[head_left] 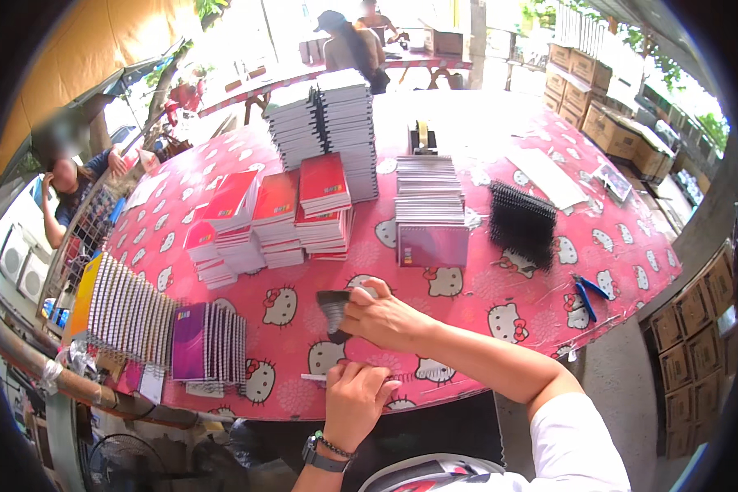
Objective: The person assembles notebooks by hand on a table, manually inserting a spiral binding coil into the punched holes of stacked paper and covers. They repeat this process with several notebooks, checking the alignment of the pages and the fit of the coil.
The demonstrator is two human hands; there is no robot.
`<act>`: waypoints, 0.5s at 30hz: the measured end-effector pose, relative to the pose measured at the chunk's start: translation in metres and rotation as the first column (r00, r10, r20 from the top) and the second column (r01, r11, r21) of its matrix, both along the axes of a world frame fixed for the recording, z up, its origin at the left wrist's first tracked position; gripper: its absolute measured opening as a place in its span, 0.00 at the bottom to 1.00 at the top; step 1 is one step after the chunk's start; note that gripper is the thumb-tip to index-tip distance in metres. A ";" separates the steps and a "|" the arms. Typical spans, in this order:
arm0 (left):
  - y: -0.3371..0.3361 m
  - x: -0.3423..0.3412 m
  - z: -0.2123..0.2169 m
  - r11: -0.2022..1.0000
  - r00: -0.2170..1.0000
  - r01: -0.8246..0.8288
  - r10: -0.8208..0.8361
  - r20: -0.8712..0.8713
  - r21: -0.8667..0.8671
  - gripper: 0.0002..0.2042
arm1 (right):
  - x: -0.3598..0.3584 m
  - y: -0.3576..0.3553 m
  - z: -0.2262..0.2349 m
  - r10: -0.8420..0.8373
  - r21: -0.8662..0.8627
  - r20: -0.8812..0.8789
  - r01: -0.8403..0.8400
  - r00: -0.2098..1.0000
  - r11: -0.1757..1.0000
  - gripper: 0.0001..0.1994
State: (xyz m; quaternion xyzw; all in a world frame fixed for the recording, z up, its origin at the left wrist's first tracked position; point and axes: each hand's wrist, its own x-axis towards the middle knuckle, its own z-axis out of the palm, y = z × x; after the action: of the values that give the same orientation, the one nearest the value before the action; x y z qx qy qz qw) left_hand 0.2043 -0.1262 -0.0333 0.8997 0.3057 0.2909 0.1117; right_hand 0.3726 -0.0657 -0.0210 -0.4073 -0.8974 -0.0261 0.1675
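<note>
I'm watching from afar through the head camera, and I'm taking the purple-topped notebook pile (433, 246) as my landmark. Now the right hand (381, 320) is gripping a dark grey piece (330, 310), fingers bending around it, nearer the wearer than that pile and off to its left. The piece is showing a ridged, faintly shiny face and a wedge-like outline, broad at the far end and narrowing toward the wearer; what it is, I'm not able to tell. Its long axis is running away from the wearer, the narrow end pointing back toward the body.

And here the left hand (357, 403) is resting over a slim white item (313, 378), well to the near side of the pile and left of it. Its fingers are curling down; whether they're pinching or merely pressing, I cannot tell. The item is looking thin and pale, its long axis running left to right, one end poking out leftward. Beyond the pile's right side, black coils (522, 225) are lying bunched, with blue-handled pliers (584, 298) sitting farther right and nearer the wearer.
</note>
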 end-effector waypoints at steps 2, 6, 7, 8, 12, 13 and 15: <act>-0.001 0.003 -0.003 1.000 1.000 -0.020 0.020 0.000 0.006 0.11 | 0.016 -0.020 0.004 -0.054 0.029 -0.018 0.055 0.998 0.998 0.11; 0.000 0.002 0.001 0.998 0.992 0.065 -0.063 0.109 -0.013 0.11 | 0.034 -0.044 -0.010 -0.097 -0.093 -0.048 0.092 0.994 0.991 0.19; 0.001 0.000 0.000 0.997 0.992 0.070 -0.068 0.102 -0.019 0.11 | 0.035 -0.044 -0.018 -0.115 -0.096 -0.096 0.106 0.989 0.990 0.20; 0.002 -0.002 0.000 0.997 0.993 0.073 -0.070 0.096 -0.026 0.10 | 0.035 -0.043 -0.025 -0.131 -0.100 -0.144 0.117 0.981 0.988 0.21; 0.001 -0.004 0.001 0.995 0.991 0.090 -0.086 0.103 -0.038 0.09 | 0.035 -0.042 -0.043 -0.173 -0.211 -0.250 0.121 0.953 0.970 0.24; 0.001 -0.003 0.004 0.997 0.988 0.074 -0.069 0.136 -0.036 0.09 | 0.034 -0.041 -0.042 -0.180 -0.209 -0.249 0.128 0.952 0.969 0.24; -0.002 -0.001 0.010 0.998 0.978 0.057 -0.048 0.205 -0.038 0.09 | 0.032 -0.038 -0.042 -0.175 -0.196 -0.232 0.130 0.957 0.972 0.23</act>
State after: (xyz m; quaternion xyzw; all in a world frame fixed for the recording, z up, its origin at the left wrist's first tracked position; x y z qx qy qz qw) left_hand 0.2035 -0.1282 -0.0235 0.8701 0.2751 0.3719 0.1700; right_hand 0.4044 -0.1035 -0.0631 -0.4891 -0.8339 0.0926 0.2385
